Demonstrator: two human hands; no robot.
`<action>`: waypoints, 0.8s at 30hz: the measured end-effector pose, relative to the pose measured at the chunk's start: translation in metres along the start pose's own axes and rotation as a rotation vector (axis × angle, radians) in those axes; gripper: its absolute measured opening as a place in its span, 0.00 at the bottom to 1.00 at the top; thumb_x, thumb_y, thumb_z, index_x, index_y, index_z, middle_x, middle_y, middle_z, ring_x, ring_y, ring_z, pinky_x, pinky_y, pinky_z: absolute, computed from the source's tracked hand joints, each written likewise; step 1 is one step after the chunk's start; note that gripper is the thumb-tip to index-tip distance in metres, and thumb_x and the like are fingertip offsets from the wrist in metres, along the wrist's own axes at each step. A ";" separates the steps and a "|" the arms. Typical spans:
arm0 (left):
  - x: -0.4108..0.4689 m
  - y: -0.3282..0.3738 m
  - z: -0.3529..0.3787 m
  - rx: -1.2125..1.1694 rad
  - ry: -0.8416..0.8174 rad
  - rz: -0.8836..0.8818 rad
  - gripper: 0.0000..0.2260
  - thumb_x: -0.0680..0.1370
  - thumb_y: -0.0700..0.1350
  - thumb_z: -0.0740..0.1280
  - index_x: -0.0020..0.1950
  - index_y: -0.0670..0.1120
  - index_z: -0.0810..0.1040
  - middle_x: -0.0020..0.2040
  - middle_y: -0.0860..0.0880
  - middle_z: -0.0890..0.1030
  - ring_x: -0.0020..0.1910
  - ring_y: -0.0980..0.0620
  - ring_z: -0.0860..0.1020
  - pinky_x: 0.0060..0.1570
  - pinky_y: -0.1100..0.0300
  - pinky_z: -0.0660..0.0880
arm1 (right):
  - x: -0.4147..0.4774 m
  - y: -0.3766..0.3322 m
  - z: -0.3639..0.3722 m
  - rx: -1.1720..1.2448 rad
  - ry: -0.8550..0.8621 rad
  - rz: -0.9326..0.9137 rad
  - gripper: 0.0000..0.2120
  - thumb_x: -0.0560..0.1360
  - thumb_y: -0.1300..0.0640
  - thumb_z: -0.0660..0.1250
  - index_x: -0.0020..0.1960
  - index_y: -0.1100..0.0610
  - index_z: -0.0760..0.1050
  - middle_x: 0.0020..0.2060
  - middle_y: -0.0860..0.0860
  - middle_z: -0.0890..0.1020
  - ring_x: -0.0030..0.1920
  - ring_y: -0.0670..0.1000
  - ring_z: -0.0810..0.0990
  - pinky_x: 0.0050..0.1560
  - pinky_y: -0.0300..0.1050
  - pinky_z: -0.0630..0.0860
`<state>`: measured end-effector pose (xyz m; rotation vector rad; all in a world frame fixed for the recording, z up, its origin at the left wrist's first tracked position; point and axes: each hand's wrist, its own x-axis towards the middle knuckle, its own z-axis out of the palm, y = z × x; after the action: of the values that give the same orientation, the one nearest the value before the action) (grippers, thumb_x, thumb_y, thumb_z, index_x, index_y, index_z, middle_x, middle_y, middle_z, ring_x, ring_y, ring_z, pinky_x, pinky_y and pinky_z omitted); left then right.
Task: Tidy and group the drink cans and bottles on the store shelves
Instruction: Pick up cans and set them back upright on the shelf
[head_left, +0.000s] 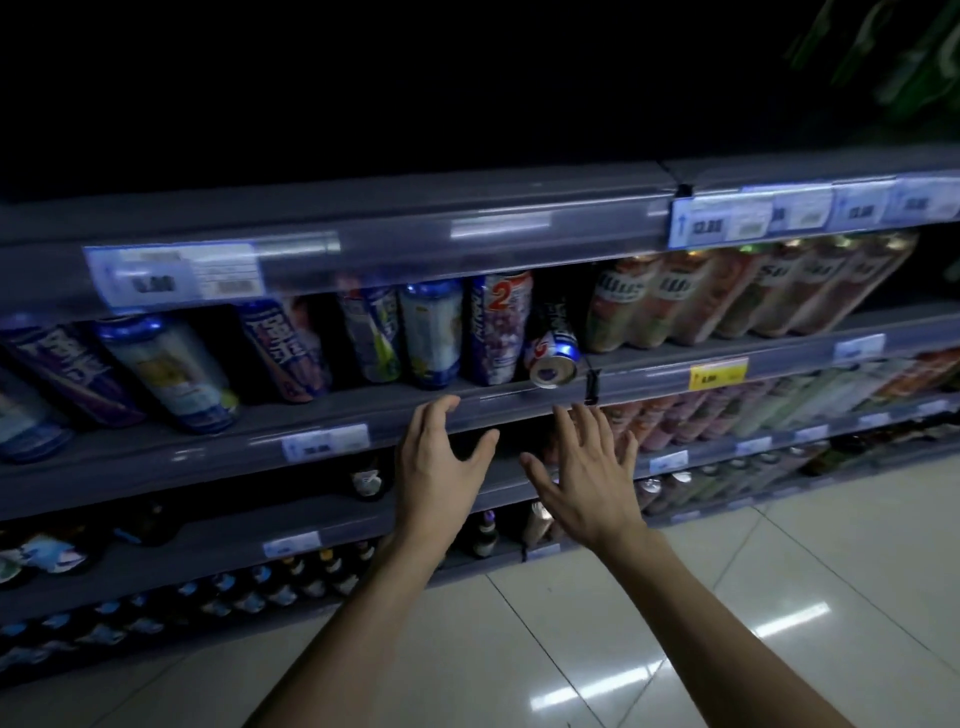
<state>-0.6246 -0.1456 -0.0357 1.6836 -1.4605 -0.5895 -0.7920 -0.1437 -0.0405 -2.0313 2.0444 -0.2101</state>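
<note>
A dark blue can (553, 349) lies tipped on its side at the front edge of the can shelf (363, 410), its bottom end facing me. Left of it stand several blue and white cans (431, 332) and a purple can (500, 327). To its right stands a row of orange and green cans (675, 296). My left hand (439, 462) is open below the shelf edge, fingers spread. My right hand (589, 473) is open too, just under the tipped can. Neither hand touches a can.
Price tags (719, 224) line the shelf rails, with a yellow tag (718, 373) on the right. Lower shelves hold more cans (675, 421) and dark bottles (311, 571). A glossy tiled floor (727, 597) lies to the right. The top shelf is dark.
</note>
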 end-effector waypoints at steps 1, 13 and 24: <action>0.001 0.008 0.011 -0.003 0.006 -0.007 0.23 0.73 0.55 0.71 0.64 0.48 0.73 0.60 0.52 0.75 0.61 0.52 0.72 0.60 0.53 0.71 | 0.005 0.011 -0.002 0.004 -0.011 -0.009 0.38 0.76 0.31 0.46 0.79 0.52 0.49 0.79 0.54 0.51 0.79 0.54 0.44 0.75 0.65 0.43; 0.022 0.065 0.090 -0.090 0.171 -0.072 0.24 0.71 0.50 0.74 0.64 0.45 0.73 0.58 0.50 0.74 0.57 0.55 0.72 0.52 0.69 0.64 | 0.060 0.079 -0.006 0.033 0.009 -0.147 0.38 0.78 0.34 0.53 0.80 0.53 0.46 0.80 0.54 0.41 0.79 0.55 0.36 0.73 0.69 0.42; 0.032 0.070 0.126 -0.176 0.400 -0.143 0.29 0.66 0.50 0.79 0.62 0.44 0.72 0.57 0.49 0.71 0.56 0.52 0.75 0.58 0.56 0.74 | 0.078 0.091 0.007 0.036 0.087 -0.187 0.43 0.71 0.31 0.45 0.79 0.54 0.47 0.80 0.54 0.45 0.79 0.54 0.37 0.73 0.68 0.42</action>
<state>-0.7570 -0.2106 -0.0451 1.6599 -0.9824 -0.4130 -0.8773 -0.2193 -0.0784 -2.2276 1.8830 -0.3739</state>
